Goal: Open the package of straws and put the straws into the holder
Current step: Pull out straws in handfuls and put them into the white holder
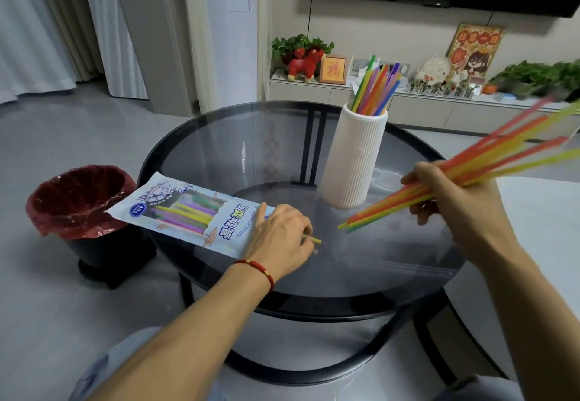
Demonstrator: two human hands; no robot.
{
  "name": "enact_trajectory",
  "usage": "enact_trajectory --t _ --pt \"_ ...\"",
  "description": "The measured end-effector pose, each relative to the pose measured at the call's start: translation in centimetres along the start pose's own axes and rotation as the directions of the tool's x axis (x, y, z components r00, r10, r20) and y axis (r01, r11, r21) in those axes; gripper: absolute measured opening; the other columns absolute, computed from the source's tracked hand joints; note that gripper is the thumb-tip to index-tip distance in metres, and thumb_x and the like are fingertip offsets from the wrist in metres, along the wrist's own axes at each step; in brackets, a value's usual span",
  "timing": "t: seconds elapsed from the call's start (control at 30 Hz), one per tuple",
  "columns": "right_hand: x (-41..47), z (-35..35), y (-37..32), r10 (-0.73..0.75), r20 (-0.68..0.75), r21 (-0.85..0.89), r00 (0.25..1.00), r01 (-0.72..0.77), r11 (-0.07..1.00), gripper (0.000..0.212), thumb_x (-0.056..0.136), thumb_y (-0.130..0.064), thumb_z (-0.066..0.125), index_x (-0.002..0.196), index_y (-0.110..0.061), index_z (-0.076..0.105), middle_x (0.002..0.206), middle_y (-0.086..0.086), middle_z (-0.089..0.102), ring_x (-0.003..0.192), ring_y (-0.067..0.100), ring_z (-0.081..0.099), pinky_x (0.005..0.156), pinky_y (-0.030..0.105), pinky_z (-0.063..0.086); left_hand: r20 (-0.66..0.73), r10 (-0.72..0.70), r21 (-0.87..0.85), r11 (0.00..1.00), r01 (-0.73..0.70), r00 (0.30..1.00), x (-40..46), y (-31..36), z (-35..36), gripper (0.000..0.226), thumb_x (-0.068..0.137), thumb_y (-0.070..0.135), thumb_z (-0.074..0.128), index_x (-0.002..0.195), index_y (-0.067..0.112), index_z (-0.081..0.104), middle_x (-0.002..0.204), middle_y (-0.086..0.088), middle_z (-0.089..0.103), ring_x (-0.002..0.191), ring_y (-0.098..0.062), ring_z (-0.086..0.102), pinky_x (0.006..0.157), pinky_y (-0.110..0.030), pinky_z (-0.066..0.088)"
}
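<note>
A straw package [185,212] lies flat on the round glass table [219,137], with several straws left inside it. My left hand [282,237] rests on the package's open end and pinches a yellow straw [314,239] that pokes out toward the right. My right hand [455,200] grips a bundle of orange, yellow and green straws [489,165], held slanted above the table to the right of the holder. The white ribbed holder [354,162] stands upright at the table's middle, with several coloured straws [376,87] sticking up out of it.
A black bin with a red liner [78,203] stands on the floor left of the table, under the package's far end. A low cabinet [417,108] with plants and ornaments runs along the back wall. A white surface [543,212] lies at the right.
</note>
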State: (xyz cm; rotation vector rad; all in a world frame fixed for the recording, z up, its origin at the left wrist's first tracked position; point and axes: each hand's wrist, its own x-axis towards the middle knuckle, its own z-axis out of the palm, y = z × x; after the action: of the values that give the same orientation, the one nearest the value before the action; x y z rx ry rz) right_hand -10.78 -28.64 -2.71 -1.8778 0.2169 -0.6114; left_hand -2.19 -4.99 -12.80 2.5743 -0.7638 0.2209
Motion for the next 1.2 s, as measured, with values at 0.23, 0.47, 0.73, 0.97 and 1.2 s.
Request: enact_trajectory --t 0.23,0.47,0.73,0.97,1.2 --pt "3.5 3.3 -2.1 0.022 0.159 -0.464 0.987 0.055 0.884 0.02 0.099 -0.025 0.066 0.083 -0.014 0.073 0.065 0.008 0.075 0.05 0.019 0.074 0.051 0.031 0.064 0.019 -0.022 -0.001 1.0 0.022 1.0 -0.2 0.2 -0.2 0.016 0.084 0.029 0.061 0.098 0.026 0.07 0.109 0.007 0.063 0.122 -0.013 0.048 0.12 -0.053 0.014" --pt "2.7 6.1 -0.7 0.04 0.202 -0.526 0.979 0.074 0.847 0.022 0.098 -0.02 0.06 0.09 -0.002 0.07 0.066 0.013 0.074 0.046 0.022 0.072 0.052 0.036 0.066 0.003 -0.043 -0.005 0.999 0.043 0.999 -0.1 0.5 -0.3 0.019 0.085 0.033 0.061 0.099 0.026 0.071 0.109 0.004 0.063 0.122 -0.013 0.048 0.119 -0.051 0.016" --pt "1.8 6.5 1.0 0.113 0.184 -0.452 0.976 -0.019 0.892 0.016 0.093 -0.014 0.063 0.091 0.0 0.069 0.056 0.009 0.074 0.045 0.02 0.073 0.05 0.028 0.063 -0.041 -0.022 -0.062 0.998 0.019 0.999 0.2 0.6 -0.5 0.019 0.085 0.028 0.061 0.101 0.026 0.069 0.105 0.005 0.062 0.118 -0.015 0.048 0.113 -0.045 0.029" --pt "1.5 6.9 0.5 0.071 0.276 -0.454 0.958 0.065 0.889 0.006 0.095 -0.014 0.067 0.097 -0.009 0.064 0.064 0.012 0.075 0.047 0.021 0.073 0.051 0.029 0.064 -0.022 -0.02 -0.067 0.998 0.018 1.0 0.2 0.7 -0.6 0.024 0.083 0.028 0.063 0.106 0.025 0.069 0.108 0.002 0.063 0.122 -0.017 0.046 0.112 -0.044 0.03" --pt "4.0 3.9 -3.6 0.08 -0.096 0.231 0.992 -0.056 0.971 0.017 0.094 -0.011 0.069 0.085 0.002 0.076 0.071 0.019 0.075 0.051 0.022 0.07 0.05 0.026 0.058 -0.192 0.025 -0.233 0.97 -0.07 0.981 0.4 1.1 -1.3 0.027 0.083 0.018 0.062 0.11 0.016 0.067 0.11 0.0 0.066 0.114 -0.019 0.052 0.101 -0.037 0.041"
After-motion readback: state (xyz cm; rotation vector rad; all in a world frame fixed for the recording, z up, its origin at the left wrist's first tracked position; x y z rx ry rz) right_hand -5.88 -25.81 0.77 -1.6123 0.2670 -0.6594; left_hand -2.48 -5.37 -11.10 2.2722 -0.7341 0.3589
